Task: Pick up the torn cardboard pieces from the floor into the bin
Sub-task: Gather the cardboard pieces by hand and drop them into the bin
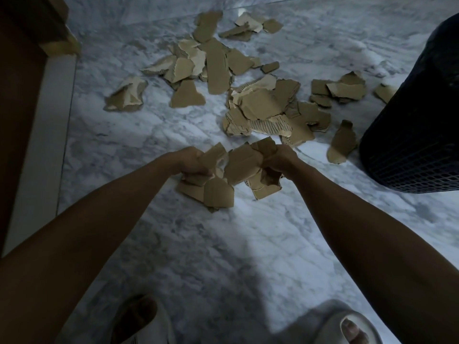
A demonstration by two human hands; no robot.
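Hands together, our left hand and right hand clench one loose bundle of cardboard above the floor. Lower flaps hang unpinched and could drop on the way to the bin at right. Bundle's long axis runs left-right.

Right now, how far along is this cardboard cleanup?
Early to midway, at a guess. Done: cannot tell, since the inside of the dark mesh bin at the right is hidden. In hand: the left hand and right hand are each shut on a bunch of torn pieces. Left: most scraps, including the big middle pile, the far cluster and strays near the bin, are on the marble floor.
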